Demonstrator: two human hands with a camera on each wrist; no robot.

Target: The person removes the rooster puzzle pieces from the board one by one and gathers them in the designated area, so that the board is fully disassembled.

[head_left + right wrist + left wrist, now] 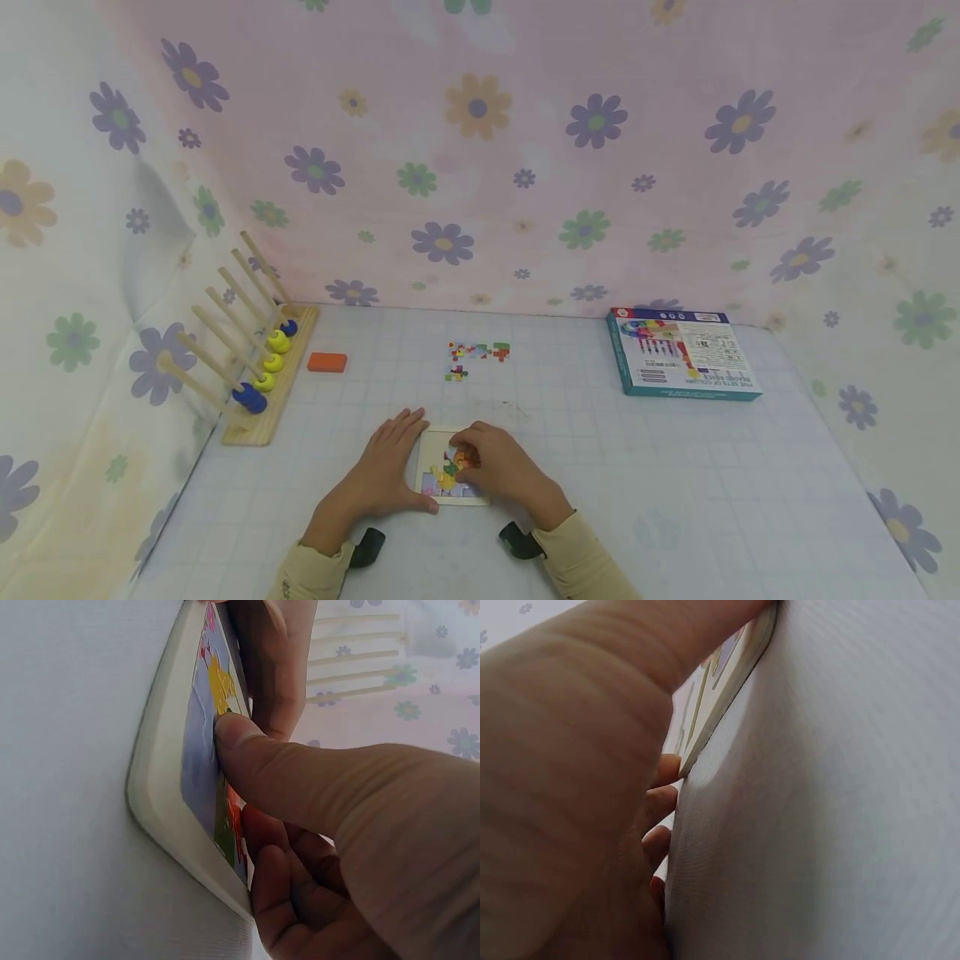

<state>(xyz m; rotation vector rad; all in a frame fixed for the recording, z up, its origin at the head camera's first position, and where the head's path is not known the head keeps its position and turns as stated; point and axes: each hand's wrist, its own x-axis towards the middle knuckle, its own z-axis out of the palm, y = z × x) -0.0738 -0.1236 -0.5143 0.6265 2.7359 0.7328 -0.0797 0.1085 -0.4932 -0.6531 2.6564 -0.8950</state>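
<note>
A small cream puzzle tray [431,450] lies on the table before me, its picture partly filled in. My left hand [384,473] spans the tray's left side with extended fingers, thumb at the near corner and fingertips by the far one. In the left wrist view the thumb crosses above the tray's edge [727,694]. Over the picture's right part, my right hand [506,468] pinches a puzzle piece [467,456] with a brown and orange print between thumb and curled fingers. The right wrist view shows the thumb tip [236,731] against the picture surface; the fingers cover part of it.
Several loose puzzle pieces [478,352] lie beyond the tray. At left stands a wooden bead rack [281,396] with upright pegs and blue and yellow beads, an orange block [327,362] beside it. A flat printed box [686,354] lies at back right.
</note>
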